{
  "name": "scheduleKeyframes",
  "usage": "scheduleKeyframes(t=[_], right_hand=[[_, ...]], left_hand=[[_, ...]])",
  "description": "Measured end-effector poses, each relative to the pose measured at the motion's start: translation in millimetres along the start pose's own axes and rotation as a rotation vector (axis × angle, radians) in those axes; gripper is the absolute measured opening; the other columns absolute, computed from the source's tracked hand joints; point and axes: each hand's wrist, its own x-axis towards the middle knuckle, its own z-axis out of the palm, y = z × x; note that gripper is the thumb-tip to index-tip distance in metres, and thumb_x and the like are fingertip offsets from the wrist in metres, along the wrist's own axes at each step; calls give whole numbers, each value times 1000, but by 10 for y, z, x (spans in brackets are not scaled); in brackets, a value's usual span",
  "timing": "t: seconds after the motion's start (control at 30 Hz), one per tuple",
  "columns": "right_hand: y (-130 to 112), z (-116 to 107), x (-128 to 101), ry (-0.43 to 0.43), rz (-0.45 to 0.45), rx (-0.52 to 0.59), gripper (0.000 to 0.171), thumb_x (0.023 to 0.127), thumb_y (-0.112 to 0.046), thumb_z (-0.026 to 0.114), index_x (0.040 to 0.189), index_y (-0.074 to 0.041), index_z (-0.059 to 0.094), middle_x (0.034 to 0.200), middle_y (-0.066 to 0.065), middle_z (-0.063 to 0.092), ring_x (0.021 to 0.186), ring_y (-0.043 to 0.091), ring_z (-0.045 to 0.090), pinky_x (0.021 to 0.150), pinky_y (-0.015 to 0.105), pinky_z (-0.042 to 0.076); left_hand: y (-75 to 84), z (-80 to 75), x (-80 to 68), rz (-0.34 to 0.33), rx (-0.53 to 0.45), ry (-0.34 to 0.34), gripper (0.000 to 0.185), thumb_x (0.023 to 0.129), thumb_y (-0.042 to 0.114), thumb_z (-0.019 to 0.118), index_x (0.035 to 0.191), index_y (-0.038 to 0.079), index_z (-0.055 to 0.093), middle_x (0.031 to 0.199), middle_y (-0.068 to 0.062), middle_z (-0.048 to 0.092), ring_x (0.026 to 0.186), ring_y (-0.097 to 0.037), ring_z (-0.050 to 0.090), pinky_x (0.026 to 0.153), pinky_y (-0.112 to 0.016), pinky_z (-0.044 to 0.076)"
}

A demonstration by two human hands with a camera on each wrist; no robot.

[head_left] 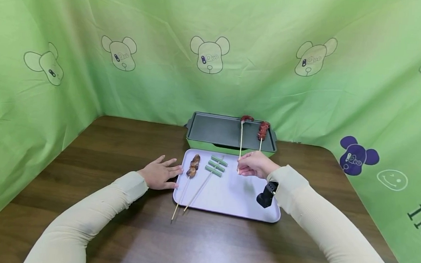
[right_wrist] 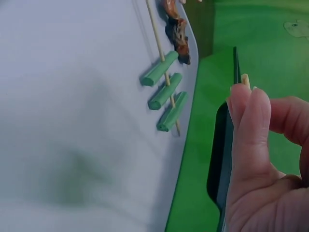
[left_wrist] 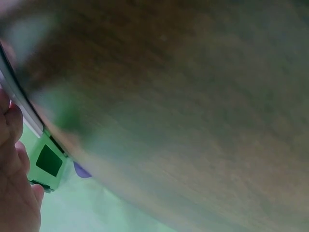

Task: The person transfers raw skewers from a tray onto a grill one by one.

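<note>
In the head view my right hand pinches the near end of a skewer between thumb and fingers. Its curved dark-red piece is at the far edge of the grill pan; whether it touches the pan I cannot tell. Beside it on the pan lies another skewer with red meat. My left hand is spread flat, fingertips at the left rim of the white tray. On that tray lie a brown meat skewer and a skewer of green pieces, stick ends over the near rim.
The green base of the grill stands right behind the tray. A wooden table carries both. Green printed cloth hangs close behind and at the sides. A black wrist camera sits above the tray's right part.
</note>
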Motion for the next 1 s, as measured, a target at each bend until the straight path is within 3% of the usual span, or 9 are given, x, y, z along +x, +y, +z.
scheduleKeyframes(t=[0.37, 0.83, 1.0], right_hand=[[55, 35, 86, -21, 30, 24, 33, 89, 9, 50, 121, 15, 45, 61, 2, 62, 50, 6, 61, 50, 17, 50], [132, 13, 124, -64, 33, 108, 29, 92, 7, 49, 119, 14, 45, 62, 3, 64, 53, 7, 63, 54, 18, 52], [146, 9, 144, -34, 31, 126, 31, 95, 2, 50, 122, 16, 45, 62, 2, 64, 53, 6, 63, 54, 18, 52]], left_hand=[[-29, 4, -7, -14, 17, -16, 60, 98, 50, 44, 144, 13, 45, 149, -3, 40, 142, -29, 25, 111, -56, 18], [0, -20, 10, -18, -10, -43, 60, 98, 50, 43, 145, 13, 44, 150, -3, 38, 143, -29, 23, 111, -56, 16], [11, -23, 15, -8, -20, -33, 60, 98, 49, 44, 145, 12, 44, 150, -3, 39, 142, -30, 24, 111, -56, 16]])
